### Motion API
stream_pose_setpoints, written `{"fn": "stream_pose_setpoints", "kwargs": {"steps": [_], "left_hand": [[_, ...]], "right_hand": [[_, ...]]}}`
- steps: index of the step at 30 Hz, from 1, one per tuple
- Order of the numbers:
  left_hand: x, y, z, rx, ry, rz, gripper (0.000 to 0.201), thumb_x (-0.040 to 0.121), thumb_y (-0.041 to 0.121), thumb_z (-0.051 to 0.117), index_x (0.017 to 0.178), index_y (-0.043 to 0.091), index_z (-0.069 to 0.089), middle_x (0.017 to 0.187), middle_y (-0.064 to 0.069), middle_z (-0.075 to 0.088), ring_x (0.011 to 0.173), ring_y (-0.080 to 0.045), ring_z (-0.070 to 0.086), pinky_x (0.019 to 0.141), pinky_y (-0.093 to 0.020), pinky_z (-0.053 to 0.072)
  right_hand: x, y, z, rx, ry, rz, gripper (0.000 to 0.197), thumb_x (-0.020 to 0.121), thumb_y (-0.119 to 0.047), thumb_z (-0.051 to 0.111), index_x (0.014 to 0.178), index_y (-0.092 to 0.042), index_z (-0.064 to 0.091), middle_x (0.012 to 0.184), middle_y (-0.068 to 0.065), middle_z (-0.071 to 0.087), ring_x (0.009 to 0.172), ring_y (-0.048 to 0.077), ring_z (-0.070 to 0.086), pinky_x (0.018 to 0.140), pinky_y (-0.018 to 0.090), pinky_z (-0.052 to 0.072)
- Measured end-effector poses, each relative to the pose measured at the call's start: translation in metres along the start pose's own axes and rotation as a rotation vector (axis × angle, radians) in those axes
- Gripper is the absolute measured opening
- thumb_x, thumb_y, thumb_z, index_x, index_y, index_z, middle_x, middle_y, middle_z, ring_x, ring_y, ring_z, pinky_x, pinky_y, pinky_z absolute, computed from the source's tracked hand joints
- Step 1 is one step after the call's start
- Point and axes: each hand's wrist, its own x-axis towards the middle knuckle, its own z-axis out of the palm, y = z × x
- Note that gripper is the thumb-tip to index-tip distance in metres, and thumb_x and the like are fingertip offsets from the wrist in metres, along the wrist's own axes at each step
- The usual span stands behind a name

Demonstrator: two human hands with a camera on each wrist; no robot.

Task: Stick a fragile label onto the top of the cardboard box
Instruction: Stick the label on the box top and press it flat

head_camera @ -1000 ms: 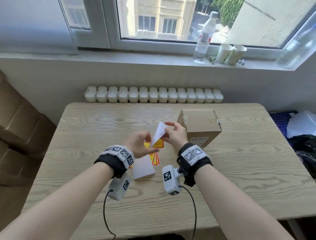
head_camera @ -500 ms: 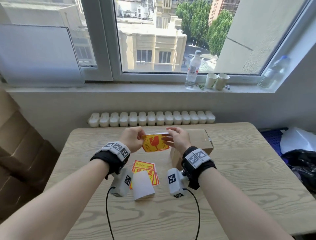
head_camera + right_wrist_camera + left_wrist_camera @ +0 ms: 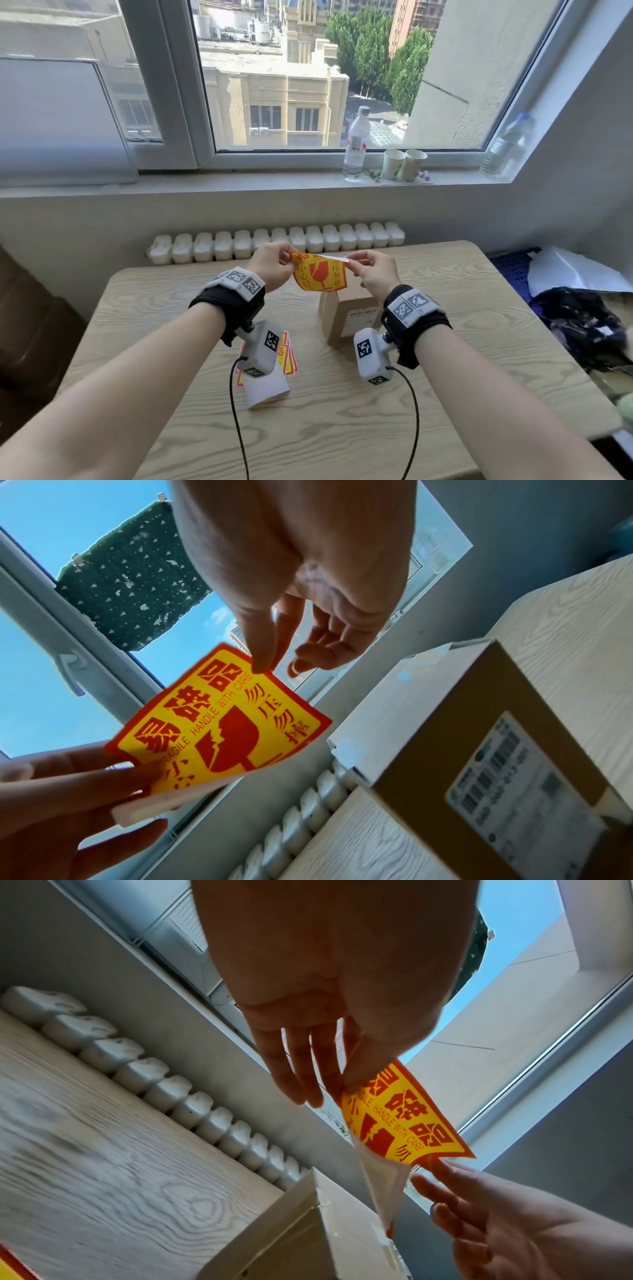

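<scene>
I hold a yellow and red fragile label [image 3: 320,274] up in the air between both hands, printed side toward me. My left hand [image 3: 289,262] pinches its left corner [image 3: 346,1088]. My right hand [image 3: 351,265] pinches the opposite top corner [image 3: 263,669] between thumb and forefinger. A white backing sheet [image 3: 383,1185] peels away behind the label [image 3: 222,723]. The brown cardboard box [image 3: 349,315] stands on the table below and just beyond the hands, its top [image 3: 404,696] taped and a shipping sticker [image 3: 524,783] on its near side.
A stack of spare fragile labels [image 3: 287,354] and a loose white backing sheet [image 3: 267,389] lie on the wooden table [image 3: 462,359] near my left wrist. A radiator [image 3: 274,241] runs behind the table. A bottle [image 3: 356,144] and two cups [image 3: 404,164] stand on the sill.
Both hands have lifted the label from low over the table to above the box and turned its printed side toward me. The head view has tilted up.
</scene>
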Motion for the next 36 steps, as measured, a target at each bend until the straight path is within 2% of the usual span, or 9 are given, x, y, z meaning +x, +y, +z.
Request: {"fn": "stream_pose_setpoints", "kwargs": {"steps": [3,7,11,15,17,23,28,32,36], "left_hand": [[0.008,0.01,0.014,-0.091,-0.028,-0.031,0.01,0.085,0.001,0.057,0.092,0.006,0.063,0.083,-0.013,0.062,0.083,-0.035,0.067,0.08,-0.047,0.059],[0.019,0.025,0.032,-0.215,-0.043,-0.126,0.026,0.081,-0.008,0.059,0.104,0.003,0.061,0.074,-0.008,0.06,0.06,-0.015,0.059,0.059,-0.025,0.053],[0.029,0.028,0.052,-0.295,-0.023,-0.239,0.048,0.074,-0.011,0.069,0.118,0.001,0.054,0.074,-0.005,0.063,0.066,-0.016,0.061,0.062,-0.025,0.051],[0.035,0.029,0.076,-0.32,0.049,-0.357,0.052,0.075,-0.004,0.073,0.122,0.004,0.051,0.093,-0.016,0.064,0.084,-0.025,0.062,0.07,-0.027,0.052],[0.039,0.029,0.088,-0.359,0.07,-0.436,0.048,0.075,-0.003,0.073,0.118,0.001,0.051,0.093,-0.016,0.062,0.082,-0.027,0.062,0.071,-0.032,0.055],[0.048,0.026,0.113,-0.428,0.148,-0.533,0.041,0.074,-0.002,0.075,0.11,-0.001,0.054,0.074,-0.008,0.059,0.067,-0.023,0.063,0.059,-0.03,0.055],[0.049,0.02,0.127,-0.361,0.238,-0.557,0.035,0.071,0.008,0.079,0.079,0.023,0.048,0.073,-0.005,0.063,0.074,-0.028,0.069,0.082,-0.05,0.058],[0.05,0.02,0.132,-0.341,0.283,-0.565,0.041,0.069,0.017,0.081,0.074,0.027,0.042,0.075,-0.006,0.067,0.081,-0.028,0.071,0.085,-0.049,0.057],[0.051,0.021,0.13,-0.301,0.302,-0.584,0.042,0.066,0.02,0.084,0.083,0.022,0.045,0.083,-0.009,0.071,0.085,-0.028,0.071,0.086,-0.048,0.056]], "right_hand": [[0.008,0.006,-0.018,0.006,-0.013,-0.005,0.006,0.084,-0.013,0.067,0.08,-0.014,0.063,0.078,-0.003,0.061,0.071,0.007,0.055,0.056,0.019,0.042],[0.022,0.013,-0.04,0.004,-0.057,-0.001,0.013,0.082,-0.012,0.069,0.073,-0.017,0.06,0.073,0.0,0.062,0.063,0.009,0.055,0.053,0.019,0.042],[0.043,0.026,-0.058,0.015,-0.084,0.033,0.011,0.079,-0.014,0.072,0.077,-0.015,0.061,0.076,0.002,0.066,0.062,0.012,0.057,0.049,0.021,0.041],[0.065,0.044,-0.068,-0.011,-0.125,0.086,0.011,0.077,-0.015,0.074,0.079,-0.015,0.063,0.077,0.003,0.067,0.064,0.013,0.057,0.047,0.019,0.04],[0.073,0.051,-0.071,-0.024,-0.157,0.103,0.013,0.078,-0.016,0.074,0.085,-0.01,0.065,0.074,0.002,0.065,0.064,0.012,0.056,0.049,0.019,0.04],[0.092,0.069,-0.074,-0.019,-0.185,0.157,0.024,0.078,-0.014,0.073,0.096,0.0,0.066,0.071,0.0,0.061,0.063,0.011,0.055,0.054,0.019,0.042],[0.099,0.082,-0.071,-0.048,-0.153,0.162,0.016,0.075,-0.015,0.076,0.08,-0.009,0.063,0.082,0.007,0.065,0.073,0.017,0.061,0.067,0.03,0.053],[0.101,0.085,-0.069,-0.101,-0.119,0.148,0.021,0.073,-0.019,0.077,0.069,-0.02,0.057,0.084,0.008,0.066,0.081,0.022,0.064,0.082,0.041,0.056],[0.099,0.082,-0.067,-0.14,-0.085,0.146,0.023,0.074,-0.022,0.076,0.067,-0.022,0.054,0.075,-0.003,0.061,0.084,0.022,0.065,0.081,0.035,0.054]]}}
